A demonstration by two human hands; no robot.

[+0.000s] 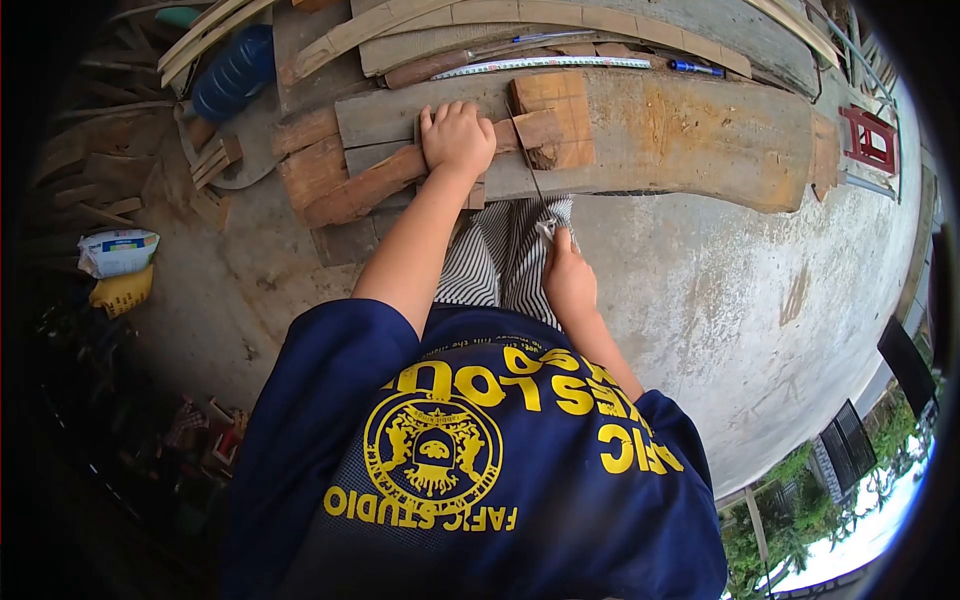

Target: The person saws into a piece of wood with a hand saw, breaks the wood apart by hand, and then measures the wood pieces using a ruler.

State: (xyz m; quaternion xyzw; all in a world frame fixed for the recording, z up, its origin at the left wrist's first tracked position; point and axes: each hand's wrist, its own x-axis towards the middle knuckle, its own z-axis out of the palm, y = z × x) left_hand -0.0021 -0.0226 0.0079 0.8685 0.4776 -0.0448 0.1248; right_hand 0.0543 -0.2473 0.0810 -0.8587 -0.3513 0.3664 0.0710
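Note:
My left hand (459,140) presses down with its fingers curled over a rough, reddish-brown strip of wood (375,183). The strip lies at a slant, its right end resting on a square wooden block (565,100). In my right hand (570,282) is the handle of a handsaw (534,178). Its thin blade points away from me and crosses the strip close to that right end, to the right of my left hand. Beneath everything runs a thick, weathered plank (690,140). How deep the blade sits in the wood cannot be made out.
Behind the strip lie a white measuring tape (545,64), a blue marker (697,68) and curved wooden strips (560,12). A blue plastic bottle (235,75) and wood scraps are at left, bags (118,253) lower down. A red stool (870,140) stands right.

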